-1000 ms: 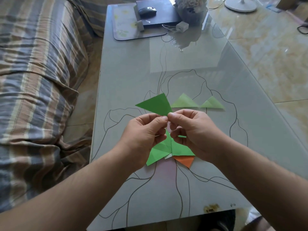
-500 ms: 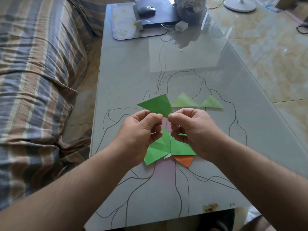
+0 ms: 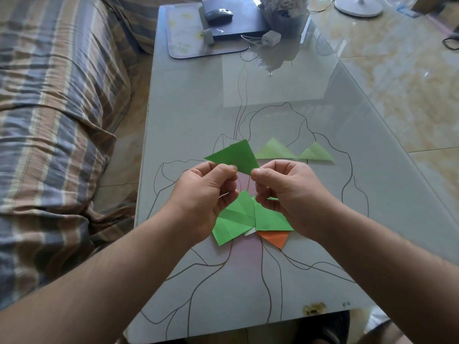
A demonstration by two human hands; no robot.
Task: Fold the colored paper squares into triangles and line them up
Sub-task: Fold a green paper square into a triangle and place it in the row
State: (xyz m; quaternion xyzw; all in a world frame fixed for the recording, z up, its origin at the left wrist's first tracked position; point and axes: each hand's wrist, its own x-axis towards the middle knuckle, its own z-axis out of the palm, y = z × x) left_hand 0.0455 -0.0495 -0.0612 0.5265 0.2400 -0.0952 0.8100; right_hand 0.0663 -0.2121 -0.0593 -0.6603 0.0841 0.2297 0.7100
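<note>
A dark green folded paper triangle (image 3: 236,156) is held up above the glass table (image 3: 193,100). My left hand (image 3: 206,194) pinches its lower edge and my right hand (image 3: 285,192) pinches its lower right tip. Beyond my hands, two light green folded triangles (image 3: 273,151) (image 3: 316,153) lie side by side on the table. Under my hands lies a small pile of paper: creased green squares (image 3: 234,219) (image 3: 269,220), an orange piece (image 3: 275,239) and a sliver of white paper. My hands hide part of the pile.
A striped sofa (image 3: 49,108) runs along the table's left side. At the far end sit a mat (image 3: 188,33), a dark flat device with a mouse (image 3: 219,13), a white charger (image 3: 270,37) and a plant pot (image 3: 285,16). A fan base (image 3: 357,6) stands on the tiled floor.
My hands have drawn slightly apart along the triangle's lower edge, the right thumb and finger sliding to the tip. The triangles on the table have not moved.
</note>
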